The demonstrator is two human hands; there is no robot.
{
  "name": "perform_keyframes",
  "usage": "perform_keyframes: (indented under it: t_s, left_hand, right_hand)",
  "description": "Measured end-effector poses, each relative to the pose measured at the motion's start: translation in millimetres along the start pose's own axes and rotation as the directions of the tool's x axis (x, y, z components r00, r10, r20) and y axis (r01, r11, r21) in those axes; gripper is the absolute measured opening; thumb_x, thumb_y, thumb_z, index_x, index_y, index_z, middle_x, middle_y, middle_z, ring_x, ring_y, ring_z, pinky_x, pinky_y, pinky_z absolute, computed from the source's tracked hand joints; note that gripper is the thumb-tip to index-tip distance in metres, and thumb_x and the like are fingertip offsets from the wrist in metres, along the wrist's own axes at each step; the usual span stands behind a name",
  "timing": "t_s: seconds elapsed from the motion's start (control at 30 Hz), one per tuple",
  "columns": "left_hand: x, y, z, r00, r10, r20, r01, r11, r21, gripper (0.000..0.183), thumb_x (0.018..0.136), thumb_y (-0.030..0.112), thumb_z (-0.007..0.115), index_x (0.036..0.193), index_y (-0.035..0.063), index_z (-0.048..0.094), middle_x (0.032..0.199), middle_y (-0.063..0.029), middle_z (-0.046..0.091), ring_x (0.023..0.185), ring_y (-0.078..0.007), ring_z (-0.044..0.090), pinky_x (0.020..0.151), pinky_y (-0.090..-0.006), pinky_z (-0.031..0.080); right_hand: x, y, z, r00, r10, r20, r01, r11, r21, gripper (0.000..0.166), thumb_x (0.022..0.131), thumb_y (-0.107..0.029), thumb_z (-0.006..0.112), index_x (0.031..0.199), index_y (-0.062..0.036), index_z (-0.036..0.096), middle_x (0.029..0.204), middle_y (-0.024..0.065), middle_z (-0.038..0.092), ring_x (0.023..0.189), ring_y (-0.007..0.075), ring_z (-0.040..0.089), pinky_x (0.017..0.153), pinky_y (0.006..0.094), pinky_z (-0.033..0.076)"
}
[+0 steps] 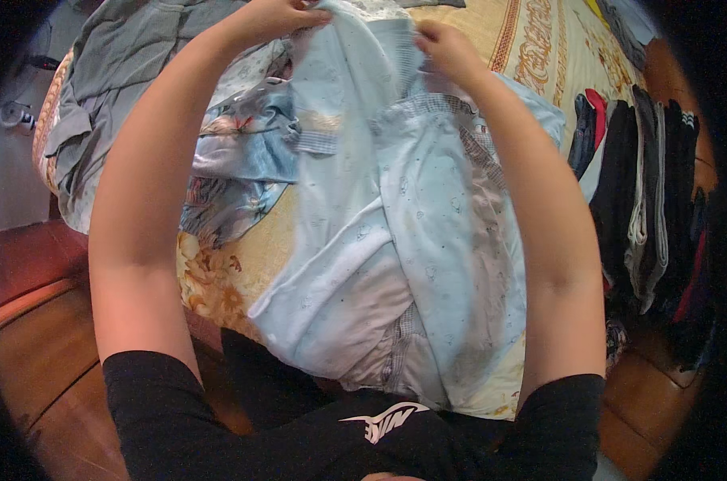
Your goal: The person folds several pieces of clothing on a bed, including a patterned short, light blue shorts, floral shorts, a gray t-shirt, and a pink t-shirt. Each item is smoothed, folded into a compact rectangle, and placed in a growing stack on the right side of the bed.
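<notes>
A light-blue printed garment (429, 228) with checked grey trim hangs and spreads in front of me, its lower end near my body. My left hand (294, 17) grips its upper left part, at the top of the view. My right hand (450, 51) pinches it beside a ribbed grey-blue band (395, 45); the fingertips are partly hidden. A long sleeve (333, 255) of the garment lies slantwise across its lower part. Part of the inner side shows as greyish-pink cloth.
A bed with a yellow floral sheet (273, 240) lies beneath. Blue patterned clothing (243, 156) and a grey garment (135, 60) lie to the left. Several folded dark garments (619, 174) stand in a row at the right, above the brown tiled floor (646, 361).
</notes>
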State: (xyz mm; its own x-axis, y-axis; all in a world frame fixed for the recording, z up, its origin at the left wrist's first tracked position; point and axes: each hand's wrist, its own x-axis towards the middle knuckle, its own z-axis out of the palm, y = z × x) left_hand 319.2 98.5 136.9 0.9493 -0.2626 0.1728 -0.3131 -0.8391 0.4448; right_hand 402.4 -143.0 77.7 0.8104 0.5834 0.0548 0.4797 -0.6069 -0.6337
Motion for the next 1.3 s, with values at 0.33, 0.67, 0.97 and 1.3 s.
perform_keyframes:
  t_s: [0.33, 0.67, 0.97, 1.3]
  left_hand:
    - [5.8, 35.4, -16.3, 0.985, 0.140, -0.097, -0.099, 0.935, 0.340, 0.016, 0.078, 0.022, 0.054, 0.078, 0.0060, 0.058, 0.065, -0.0160, 0.058, 0.065, -0.0321, 0.059, 0.058, -0.0395, 0.045]
    - [3.1, 40.4, -8.4, 0.871, -0.014, 0.491, 0.427, 0.515, -0.743, 0.030, 0.077, 0.024, 0.059, 0.102, 0.0078, 0.054, 0.087, -0.0029, 0.056, 0.077, -0.0126, 0.052, 0.069, -0.0277, 0.041]
    - [10.1, 28.5, 69.8, 0.926, -0.114, 0.359, 0.300, 0.799, -0.521, 0.052, 0.065, 0.014, 0.066, 0.115, 0.0093, 0.052, 0.110, -0.0102, 0.055, 0.104, -0.0198, 0.049, 0.087, -0.0318, 0.037]
    - [-25.6, 9.7, -48.2, 0.928, -0.312, 0.204, 0.251, 0.927, 0.278, 0.019, 0.073, 0.026, 0.062, 0.084, 0.0092, 0.063, 0.078, -0.0109, 0.062, 0.074, -0.0225, 0.059, 0.069, -0.0335, 0.044]
  right_hand:
    - [-30.6, -51.1, 15.9, 0.987, 0.039, -0.153, -0.012, 0.985, 0.175, 0.046, 0.079, -0.038, 0.059, 0.100, 0.0025, 0.053, 0.087, 0.0091, 0.060, 0.080, 0.0161, 0.055, 0.070, 0.0280, 0.044]
    - [-40.2, -32.6, -22.0, 0.957, -0.091, 0.275, -0.260, 0.145, 0.955, 0.033, 0.085, -0.021, 0.052, 0.114, -0.0075, 0.047, 0.110, 0.0037, 0.054, 0.103, 0.0181, 0.051, 0.093, 0.0352, 0.038]
    - [-51.9, -11.2, -36.8, 0.857, -0.451, 0.251, -0.354, -0.159, 0.922, 0.037, 0.086, -0.026, 0.050, 0.116, -0.0057, 0.046, 0.115, 0.0087, 0.052, 0.109, 0.0224, 0.048, 0.095, 0.0394, 0.037]
    - [-59.5, -13.2, -32.3, 0.961, 0.081, 0.264, -0.274, 0.408, 0.871, 0.031, 0.086, -0.021, 0.050, 0.113, -0.0058, 0.048, 0.108, 0.0064, 0.055, 0.098, 0.0156, 0.053, 0.087, 0.0309, 0.042]
